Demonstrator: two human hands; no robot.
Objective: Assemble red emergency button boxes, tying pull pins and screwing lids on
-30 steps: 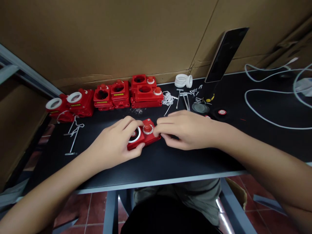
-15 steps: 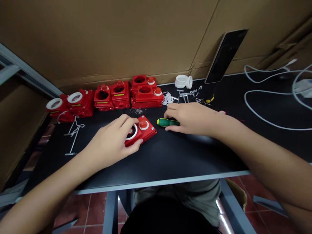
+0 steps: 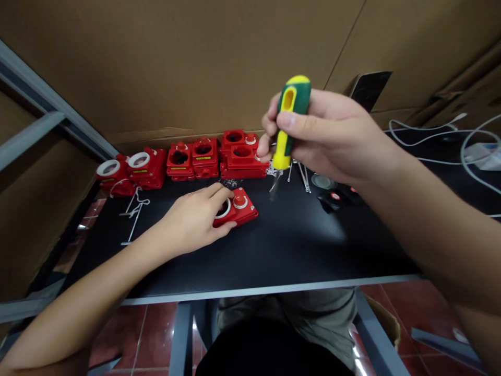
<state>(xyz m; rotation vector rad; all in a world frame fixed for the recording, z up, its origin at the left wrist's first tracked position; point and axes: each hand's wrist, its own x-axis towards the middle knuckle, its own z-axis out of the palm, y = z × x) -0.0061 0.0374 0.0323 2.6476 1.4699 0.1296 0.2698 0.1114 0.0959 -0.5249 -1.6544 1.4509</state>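
My left hand (image 3: 198, 216) lies over the left part of a red housing cover (image 3: 247, 211), its fingers and thumb gripping the sides. The cover has a white ring around a dark round opening and a red knob with a white collar; it rests on the black tabletop (image 3: 235, 266). Raised above the table, my right hand (image 3: 324, 130) is closed around a green and yellow screwdriver (image 3: 291, 117). Its handle end points up and its metal shaft points down, to the right of the cover and apart from it.
Several red housings (image 3: 203, 156) stand in a row along the cardboard wall (image 3: 219, 62). T-shaped metal rods with white cord (image 3: 135, 214) lie at the left. Small black parts (image 3: 332, 199) lie under my right forearm. A phone (image 3: 371, 89) leans at the back; white cables (image 3: 422, 133) run at the right.
My right hand has lifted the screwdriver off the tabletop and turned it from lying flat to shaft down. My left hand stays on the red cover. The view has shifted slightly.
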